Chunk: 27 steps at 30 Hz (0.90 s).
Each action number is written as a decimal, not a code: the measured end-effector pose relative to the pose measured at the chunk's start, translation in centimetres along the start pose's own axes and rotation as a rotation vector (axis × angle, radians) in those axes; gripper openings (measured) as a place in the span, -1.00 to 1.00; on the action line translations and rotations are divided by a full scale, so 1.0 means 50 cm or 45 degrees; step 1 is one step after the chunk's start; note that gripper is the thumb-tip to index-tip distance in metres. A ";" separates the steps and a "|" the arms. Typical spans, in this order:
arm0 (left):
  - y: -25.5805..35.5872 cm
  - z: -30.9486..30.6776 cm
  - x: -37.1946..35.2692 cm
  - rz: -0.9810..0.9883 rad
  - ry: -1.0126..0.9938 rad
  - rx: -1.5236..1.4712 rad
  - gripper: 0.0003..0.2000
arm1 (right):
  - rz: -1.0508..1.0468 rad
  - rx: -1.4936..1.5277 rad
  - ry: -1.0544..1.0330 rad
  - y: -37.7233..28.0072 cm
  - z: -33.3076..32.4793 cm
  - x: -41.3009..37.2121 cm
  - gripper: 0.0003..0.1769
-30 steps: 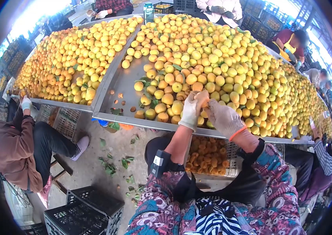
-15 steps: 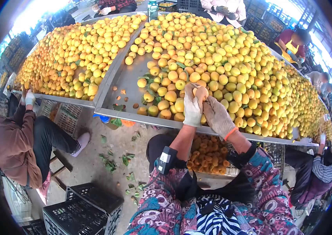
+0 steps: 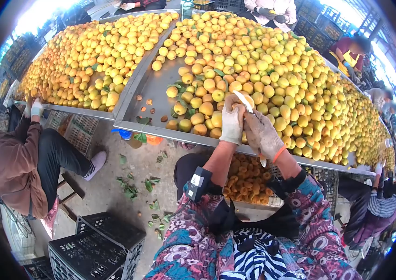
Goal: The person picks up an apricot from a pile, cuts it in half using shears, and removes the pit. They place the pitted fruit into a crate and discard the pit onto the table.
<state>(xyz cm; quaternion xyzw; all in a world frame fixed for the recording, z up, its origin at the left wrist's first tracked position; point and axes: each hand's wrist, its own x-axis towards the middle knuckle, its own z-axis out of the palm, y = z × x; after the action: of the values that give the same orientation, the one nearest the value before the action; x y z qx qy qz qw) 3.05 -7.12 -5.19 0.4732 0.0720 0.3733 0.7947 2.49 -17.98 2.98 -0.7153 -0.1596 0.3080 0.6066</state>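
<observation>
Both my hands meet over the near edge of a metal table heaped with yellow-orange fruit. My left hand, in a pale glove, has its fingers wrapped round an orange fruit. Against it, my right hand, in a dirty glove with an orange band at the wrist, is closed on a knife. The knife's pale blade shows above the fingers, beside a fruit; its other end shows below the palm.
Below the table edge, a crate holds orange fruit pieces. Black crates stand at the lower left. A person in brown sits at the left, another person at the right. More people are across the table. Leaves lie on the floor.
The knife's pale blade now shows above my hands, and its lower end below my right palm. My gloved hands have turned slightly. The view has shifted a little.
</observation>
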 end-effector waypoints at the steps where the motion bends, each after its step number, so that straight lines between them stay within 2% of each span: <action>1: 0.004 0.001 -0.001 -0.108 0.003 -0.109 -0.76 | -0.010 -0.097 0.018 0.003 -0.009 -0.007 -0.70; 2: 0.008 0.001 0.000 -0.218 0.006 -0.217 -0.76 | -0.020 -0.193 0.035 0.005 -0.017 -0.010 -0.69; 3: 0.024 -0.008 0.002 -0.394 0.018 -0.266 -0.73 | -0.171 -0.376 0.162 0.004 -0.024 -0.010 -0.68; 5: -0.017 -0.016 0.010 -0.193 -0.001 -0.032 -0.72 | -0.459 -0.742 0.427 -0.004 -0.039 -0.012 -0.64; 6: -0.019 -0.014 0.013 -0.088 -0.020 0.085 -0.71 | -0.478 -0.807 0.442 -0.016 -0.039 -0.012 -0.63; 8: -0.026 0.001 -0.007 -0.049 -0.105 0.148 -0.71 | -0.523 -0.941 0.459 -0.046 -0.035 -0.003 -0.59; 9: -0.015 0.009 -0.016 -0.047 -0.155 0.162 -0.72 | -0.722 -1.000 0.477 -0.020 -0.047 0.020 -0.59; 12: 0.001 0.015 -0.029 0.107 -0.277 0.209 -0.68 | -0.913 -0.972 0.574 0.015 -0.054 0.056 -0.66; 14: -0.008 0.027 -0.030 0.260 -0.302 0.309 -0.66 | -0.440 -0.392 0.512 0.012 -0.065 0.045 -0.72; 15: -0.002 0.037 -0.038 0.114 -0.314 0.121 -0.63 | -0.206 -0.099 0.479 0.005 -0.071 0.035 -0.75; 16: 0.013 0.048 -0.049 0.047 -0.415 0.020 -0.62 | -0.105 0.272 0.579 -0.006 -0.075 0.026 -0.80; 18: 0.036 0.066 -0.074 -0.098 -0.627 -0.184 -0.61 | 0.026 0.599 0.403 0.006 -0.141 0.013 -0.81; 19: 0.022 0.072 -0.091 -0.146 -0.705 -0.222 -0.60 | -0.008 0.665 0.359 0.016 -0.162 -0.003 -0.81; 22: 0.032 0.097 -0.144 -0.090 -0.940 -0.101 -0.63 | -0.065 0.385 0.525 0.007 -0.178 -0.082 -0.82; 23: 0.039 0.105 -0.146 0.233 -0.985 0.250 -0.63 | -0.063 0.331 0.621 0.019 -0.190 -0.089 -0.81; 26: 0.009 0.112 -0.159 0.198 -0.784 0.407 -0.69 | -0.075 0.199 0.583 0.005 -0.192 -0.128 -0.76; 27: 0.016 0.116 -0.160 -0.167 -0.687 0.230 -0.67 | -0.079 0.121 0.545 0.006 -0.196 -0.134 -0.73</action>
<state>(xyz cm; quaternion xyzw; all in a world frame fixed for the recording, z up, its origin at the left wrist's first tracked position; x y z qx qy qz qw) -0.32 -16.25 -3.32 0.6185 -0.0787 0.1740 0.7622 3.57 -29.61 5.09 -0.7297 -0.0345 0.1375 0.6689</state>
